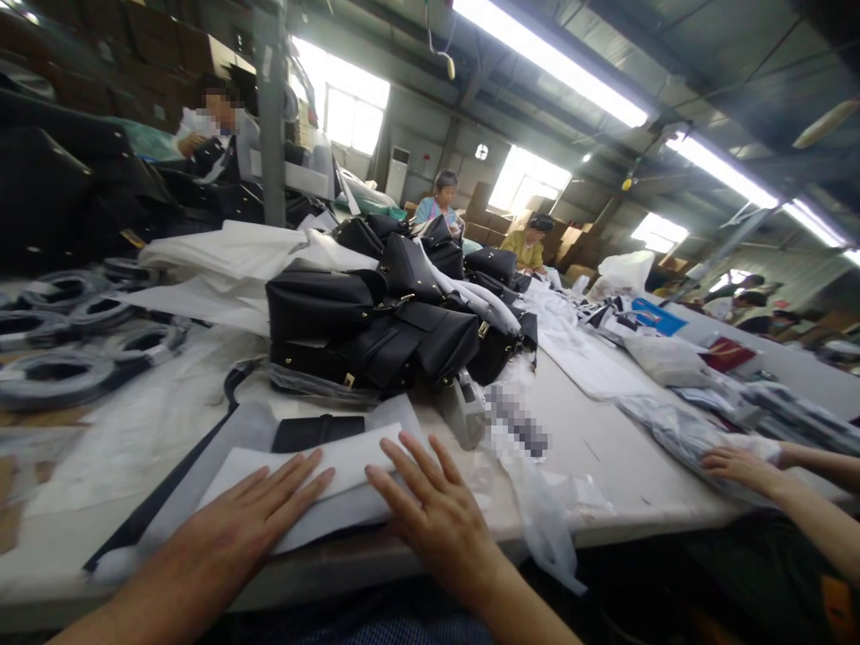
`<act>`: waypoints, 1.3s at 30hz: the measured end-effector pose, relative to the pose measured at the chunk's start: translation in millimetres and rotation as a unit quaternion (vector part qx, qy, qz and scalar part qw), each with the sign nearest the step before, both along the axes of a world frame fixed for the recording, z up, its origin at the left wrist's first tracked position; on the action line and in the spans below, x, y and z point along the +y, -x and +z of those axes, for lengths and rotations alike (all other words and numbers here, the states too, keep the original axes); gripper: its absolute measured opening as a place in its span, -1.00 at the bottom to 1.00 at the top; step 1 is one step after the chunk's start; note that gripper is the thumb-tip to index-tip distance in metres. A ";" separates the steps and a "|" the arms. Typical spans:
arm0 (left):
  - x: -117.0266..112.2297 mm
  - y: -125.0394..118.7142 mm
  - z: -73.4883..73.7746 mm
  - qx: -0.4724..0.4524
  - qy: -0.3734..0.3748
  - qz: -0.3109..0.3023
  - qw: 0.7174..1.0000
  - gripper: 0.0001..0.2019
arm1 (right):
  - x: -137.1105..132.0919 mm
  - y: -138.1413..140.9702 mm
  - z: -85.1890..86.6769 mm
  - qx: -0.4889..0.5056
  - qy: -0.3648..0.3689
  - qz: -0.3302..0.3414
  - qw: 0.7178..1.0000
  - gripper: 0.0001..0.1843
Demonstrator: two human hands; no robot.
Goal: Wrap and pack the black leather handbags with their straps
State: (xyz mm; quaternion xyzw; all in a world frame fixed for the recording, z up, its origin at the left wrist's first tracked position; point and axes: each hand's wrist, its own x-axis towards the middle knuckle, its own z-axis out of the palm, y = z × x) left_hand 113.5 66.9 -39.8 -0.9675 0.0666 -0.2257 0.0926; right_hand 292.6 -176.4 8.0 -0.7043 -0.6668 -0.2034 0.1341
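Observation:
My left hand (248, 511) lies flat with its fingers stretched out on a white foam sheet (349, 461). Across from it, my right hand (430, 502) rests with spread fingers at the right end of the same sheet. Beneath the white sheet is a greyish wrapping sheet (202, 488). A black leather piece with a narrow band (319, 434) shows just behind the white sheet; the rest of it is covered. Along the left edge of the wrapping runs a dark strap (167, 488).
Black leather bags (376, 331) are heaped behind my hands. Coiled, wrapped straps (60, 376) lie at left near white sheets (221, 260). A tape dispenser (463, 412) and a clear plastic bag (544, 520) are to the right. A co-worker's hands (745, 466) touch a plastic-wrapped item at far right.

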 end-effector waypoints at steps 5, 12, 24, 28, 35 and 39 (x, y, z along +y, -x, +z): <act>0.0 3.1 9.4 0.037 0.017 0.000 0.999 -0.09 | 20.0 -24.0 24.8 0.090 0.193 -0.028 0.977 -0.03; 2.5 2.8 -0.8 0.031 -0.005 -0.010 0.999 -0.11 | 17.1 -25.0 -10.4 0.116 0.129 0.013 0.985 -0.42; 0.1 5.7 -16.3 0.001 0.016 -0.030 0.999 -0.26 | 7.0 -0.5 -78.9 0.023 -0.072 -0.028 0.997 -0.52; -8.5 6.1 -10.1 0.016 0.025 0.007 1.000 -0.28 | 8.3 2.2 -56.4 0.016 -0.026 -0.032 0.999 -0.51; -10.1 5.3 -11.9 0.008 0.024 0.005 1.000 -0.32 | 35.0 12.8 -20.8 0.014 0.095 0.055 0.994 -0.43; -5.2 5.9 -9.8 0.007 0.025 -0.020 0.999 -0.27 | 43.3 13.1 -48.0 0.003 0.066 0.038 0.997 -0.43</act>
